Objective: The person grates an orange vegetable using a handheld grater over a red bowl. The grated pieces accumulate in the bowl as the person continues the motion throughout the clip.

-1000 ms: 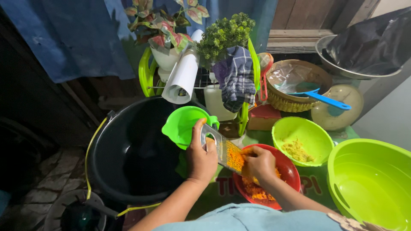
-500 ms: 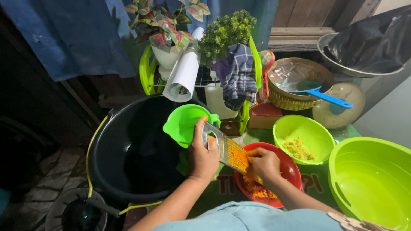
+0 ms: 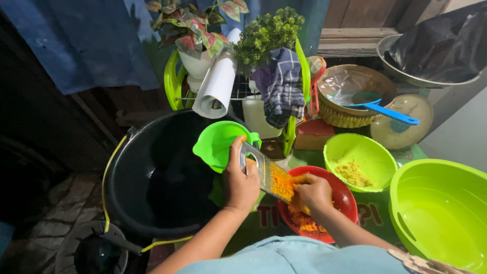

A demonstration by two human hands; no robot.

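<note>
My left hand (image 3: 239,183) grips the upper end of a flat metal grater (image 3: 267,173), which slopes down over a red bowl (image 3: 345,198). My right hand (image 3: 312,193) presses a small orange piece against the grater's lower part; the piece is mostly hidden by my fingers. Orange shreds coat the grater and lie piled in the red bowl under my right hand.
A large black tub (image 3: 162,177) stands at the left with a green scoop (image 3: 218,144) on its rim. A small green bowl (image 3: 361,160) holds yellow shreds; a big green basin (image 3: 440,213) sits at the right. Behind are a dish rack, plants, a cloth and a basket with a blue utensil (image 3: 390,112).
My right hand has slid a little up and down the grater; my left hand and the grater stay about where they were.
</note>
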